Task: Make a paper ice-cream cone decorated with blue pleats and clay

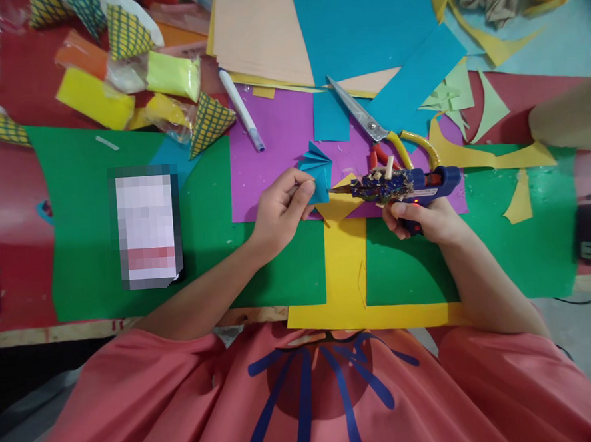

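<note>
**Glue gun [424, 190] aimed at folded blue paper [318, 168], close to pinching fingers**

Take the folded blue paper as the clock's centre. The left hand [285, 200] comes in from about 8 o'clock, its grip pinching the paper's edge between thumb and fingers. The right hand [425, 218], at 4 o'clock, has its grip closed around the glue gun's handle; whether the trigger is pressed I cannot tell. The nozzle [341, 189] points towards 9 o'clock, right beside the paper; contact is unclear.

A small light glows on the gun, so the tip is probably hot. A slip of either wrist could bring it onto the left fingers. Crust around the barrel might shed bits or strings onto the blue folds. Squeezing too hard could flood the paper, or drip onto the yellow paper [345, 264] at 5 o'clock. The pinch is narrow, so a nudge from the nozzle could let the pleats fan apart. The scissors [371, 124], at 2 o'clock, lie with their handles near the gun and could snag it.
</note>
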Available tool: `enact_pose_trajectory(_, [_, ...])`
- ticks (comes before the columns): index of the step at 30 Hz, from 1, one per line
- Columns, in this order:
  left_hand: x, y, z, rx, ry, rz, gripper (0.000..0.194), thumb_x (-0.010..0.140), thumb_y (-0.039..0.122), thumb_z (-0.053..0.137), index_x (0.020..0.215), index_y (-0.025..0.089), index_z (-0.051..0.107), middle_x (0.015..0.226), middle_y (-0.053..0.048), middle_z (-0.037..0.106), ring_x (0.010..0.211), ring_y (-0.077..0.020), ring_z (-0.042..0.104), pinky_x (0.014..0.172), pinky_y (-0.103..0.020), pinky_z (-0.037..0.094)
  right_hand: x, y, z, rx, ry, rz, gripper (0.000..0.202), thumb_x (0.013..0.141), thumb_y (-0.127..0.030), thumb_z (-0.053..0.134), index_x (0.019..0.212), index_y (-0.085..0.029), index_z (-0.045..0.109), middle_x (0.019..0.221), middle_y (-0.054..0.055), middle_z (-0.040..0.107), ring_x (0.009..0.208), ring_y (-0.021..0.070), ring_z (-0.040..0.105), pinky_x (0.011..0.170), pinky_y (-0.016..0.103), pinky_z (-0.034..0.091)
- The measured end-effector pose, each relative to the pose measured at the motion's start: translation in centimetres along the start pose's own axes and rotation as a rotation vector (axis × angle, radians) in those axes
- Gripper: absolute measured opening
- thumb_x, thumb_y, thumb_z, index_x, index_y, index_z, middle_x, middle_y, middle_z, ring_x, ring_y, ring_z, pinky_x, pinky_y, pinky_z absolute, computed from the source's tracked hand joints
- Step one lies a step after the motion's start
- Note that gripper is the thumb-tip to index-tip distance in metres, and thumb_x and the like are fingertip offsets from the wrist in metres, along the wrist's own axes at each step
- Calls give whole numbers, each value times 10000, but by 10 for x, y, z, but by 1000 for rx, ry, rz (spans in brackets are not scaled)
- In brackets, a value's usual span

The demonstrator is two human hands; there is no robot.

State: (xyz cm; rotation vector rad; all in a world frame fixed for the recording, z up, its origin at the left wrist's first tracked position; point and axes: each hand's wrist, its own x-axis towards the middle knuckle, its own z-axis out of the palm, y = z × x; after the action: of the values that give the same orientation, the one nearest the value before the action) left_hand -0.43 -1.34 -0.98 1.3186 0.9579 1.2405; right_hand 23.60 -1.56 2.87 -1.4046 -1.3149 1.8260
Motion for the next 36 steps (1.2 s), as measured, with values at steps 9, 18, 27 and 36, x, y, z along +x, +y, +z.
enact_pose_trajectory(9, [3, 2, 1, -20, 33, -21, 411, 852, 569, 638, 733, 191, 532, 494, 93, 380, 375, -20, 366, 395, -122, 377, 0, -2, 2, -4, 14, -6, 412, 651, -508, 780, 559, -160, 580, 482, -8, 581, 346, 80, 513, 318, 194, 380])
enact_pose_trajectory(18, [3, 3, 2, 0, 53, -14, 422, 849, 577, 637, 736, 186, 526, 496, 99, 382, 372, -8, 353, 416, -106, 405, 0, -5, 4, 1, 19, -1, 470, 596, -559, 818, 542, -158, 578, 478, -14, 582, 336, 77, 515, 311, 182, 376])
enact_pose_trajectory(27, [3, 2, 1, 26, 80, -11, 418, 857, 572, 628, 745, 181, 532, 507, 98, 375, 383, -4, 366, 386, -86, 345, 0, -6, 5, 4, 25, -7, 492, 589, -584, 824, 561, -151, 594, 495, -9, 588, 346, 76, 516, 319, 187, 383])
enact_pose_trajectory(36, [4, 4, 2, 50, 93, -20, 454, 834, 618, 624, 738, 186, 521, 499, 95, 363, 385, -18, 389, 353, -100, 304, 0, -4, 4, 0, 3, -5, 466, 610, -556, 823, 582, -154, 591, 498, -14, 591, 354, 76, 517, 315, 186, 381])
